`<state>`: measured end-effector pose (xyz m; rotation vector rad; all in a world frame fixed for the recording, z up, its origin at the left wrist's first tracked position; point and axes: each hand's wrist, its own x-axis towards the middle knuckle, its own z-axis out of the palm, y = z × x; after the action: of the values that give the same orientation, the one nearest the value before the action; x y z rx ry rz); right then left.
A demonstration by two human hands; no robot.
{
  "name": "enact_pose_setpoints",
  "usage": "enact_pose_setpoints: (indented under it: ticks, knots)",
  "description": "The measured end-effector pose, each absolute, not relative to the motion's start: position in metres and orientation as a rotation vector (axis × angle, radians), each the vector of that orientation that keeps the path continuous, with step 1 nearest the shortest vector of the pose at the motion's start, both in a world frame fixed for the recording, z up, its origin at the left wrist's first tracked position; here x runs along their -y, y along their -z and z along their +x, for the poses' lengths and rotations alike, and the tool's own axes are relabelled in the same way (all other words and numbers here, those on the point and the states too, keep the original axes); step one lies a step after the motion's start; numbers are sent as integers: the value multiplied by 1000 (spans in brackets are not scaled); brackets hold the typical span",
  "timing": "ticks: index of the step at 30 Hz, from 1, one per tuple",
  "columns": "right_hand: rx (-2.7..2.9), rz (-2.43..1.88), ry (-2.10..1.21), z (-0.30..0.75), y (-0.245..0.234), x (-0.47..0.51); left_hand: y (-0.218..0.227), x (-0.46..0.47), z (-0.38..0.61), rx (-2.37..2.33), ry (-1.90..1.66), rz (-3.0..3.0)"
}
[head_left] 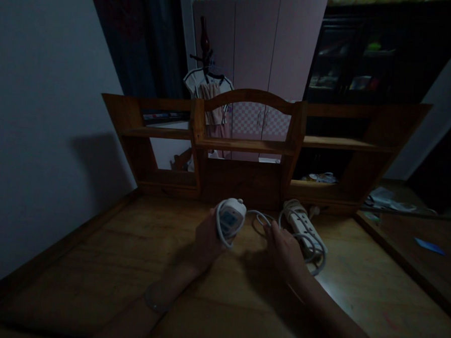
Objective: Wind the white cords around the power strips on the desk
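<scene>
My left hand [207,236] is closed around what looks like a white power strip [239,206], held above the desk with a bluish label facing me. A pale cord [261,214] loops around this strip and runs to the right. My right hand [285,245] pinches the cord between thumb and fingers. Slack loops of it hang beside and past that hand. Just beyond my right hand a second white power strip [301,224] lies on the desk, sockets up, with cord wrapped at its far end.
The wooden desk [129,265] carries a low wooden shelf unit [245,146] along its back edge. A wall [43,104] borders the left side. At right, a lower wooden surface [407,239] holds a blue card [429,246] and papers. Pink cabinets [254,44] and hanging clothes stand behind.
</scene>
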<state>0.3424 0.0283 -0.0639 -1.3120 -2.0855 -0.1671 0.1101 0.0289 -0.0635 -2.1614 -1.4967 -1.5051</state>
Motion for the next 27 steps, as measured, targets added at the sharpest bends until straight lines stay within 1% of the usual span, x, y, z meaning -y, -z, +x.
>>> enact_pose_setpoints:
  ticks: [4,6,8,12,14,18,20,22,24,27]
  knots:
    - [2110,-1341,12,339,59,-22,61,-39,104,1718,1779,-1930]
    - [2131,-1343,-3,337,60,-21,59,-43,100,1766,1838,-1833]
    - [2156,-1321,33,336,62,-20,58,-46,94,1772,1818,-1782]
    - [2172,-1162,84,336,61,-15,54,-47,81,1658,1507,-1840]
    - [2178,-979,98,337,57,-10,51,-44,77,1616,1373,-1890]
    - [2079,-616,146,343,52,1,46,-40,76,1625,1226,-1971]
    - [1966,-600,129,345,50,5,44,-39,78,1599,1060,-2037]
    - [1795,-709,26,345,46,6,44,-40,81,1526,861,-2104]
    - [1526,-793,-178,344,40,5,45,-42,85,1407,731,-2156]
    - [1133,-768,-511,340,26,-1,50,-43,93,1218,692,-2196]
